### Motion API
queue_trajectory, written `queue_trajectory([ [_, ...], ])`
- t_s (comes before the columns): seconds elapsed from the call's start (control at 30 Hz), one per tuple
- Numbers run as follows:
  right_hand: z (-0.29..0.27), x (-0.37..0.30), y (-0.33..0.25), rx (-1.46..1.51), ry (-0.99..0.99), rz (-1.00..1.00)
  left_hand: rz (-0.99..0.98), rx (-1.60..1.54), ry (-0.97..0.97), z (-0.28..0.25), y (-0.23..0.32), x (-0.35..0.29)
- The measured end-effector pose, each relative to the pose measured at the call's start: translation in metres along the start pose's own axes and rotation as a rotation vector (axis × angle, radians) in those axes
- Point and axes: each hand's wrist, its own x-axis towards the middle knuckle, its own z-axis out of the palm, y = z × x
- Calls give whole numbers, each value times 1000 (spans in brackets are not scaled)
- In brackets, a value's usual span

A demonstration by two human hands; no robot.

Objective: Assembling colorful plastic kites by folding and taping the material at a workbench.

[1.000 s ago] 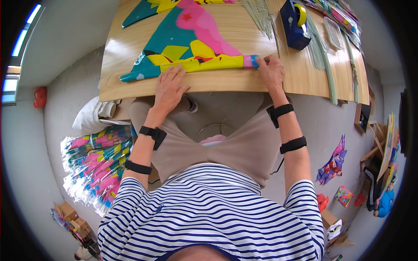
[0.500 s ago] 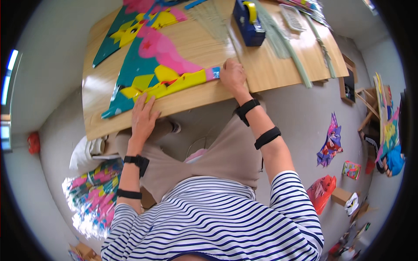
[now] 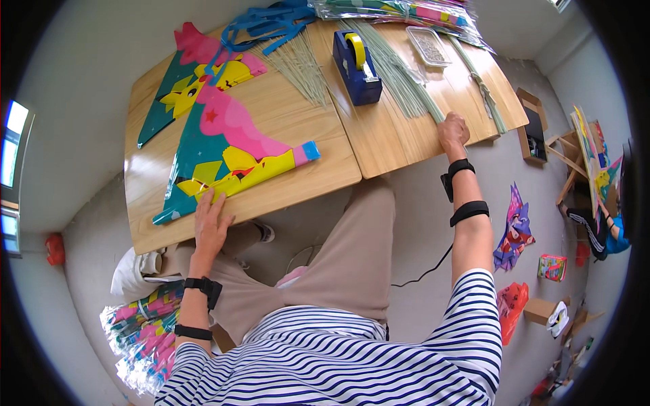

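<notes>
A folded kite sail of thin printed sheet, teal, pink and yellow, lies on the wooden table in front of me. At its lower edge rests my left hand, fingers spread, the tips on the yellow part. My right hand is out at the table's front edge, its fingers curled round the near ends of a bundle of thin pale green rods. How many rods it grips is hidden. A blue tape dispenser with a yellow roll stands between the sail and the rods.
Another folded sail lies behind on the left, near blue ribbons. Shorter sticks, a clear plastic box and a tied rod bundle lie farther back. Shiny wrapped sheets are by my left side. A person is at far right.
My right hand has left the sail's narrow end and moved right to the rod ends. The left hand stays at the sail's lower edge. The view has shifted.
</notes>
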Motion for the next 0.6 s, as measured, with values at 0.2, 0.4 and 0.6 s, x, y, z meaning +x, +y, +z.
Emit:
queue_trajectory([
  [0.2,-18,-10,13,-90,81,-182,8,-25,6,0,-2,0],
  [0.4,-31,-66,168,-12,125,-310,34,-48,18,4,-4,2],
  [0.6,-67,-165,286,150,-7,-57,74,-20,57,8,-13,0],
])
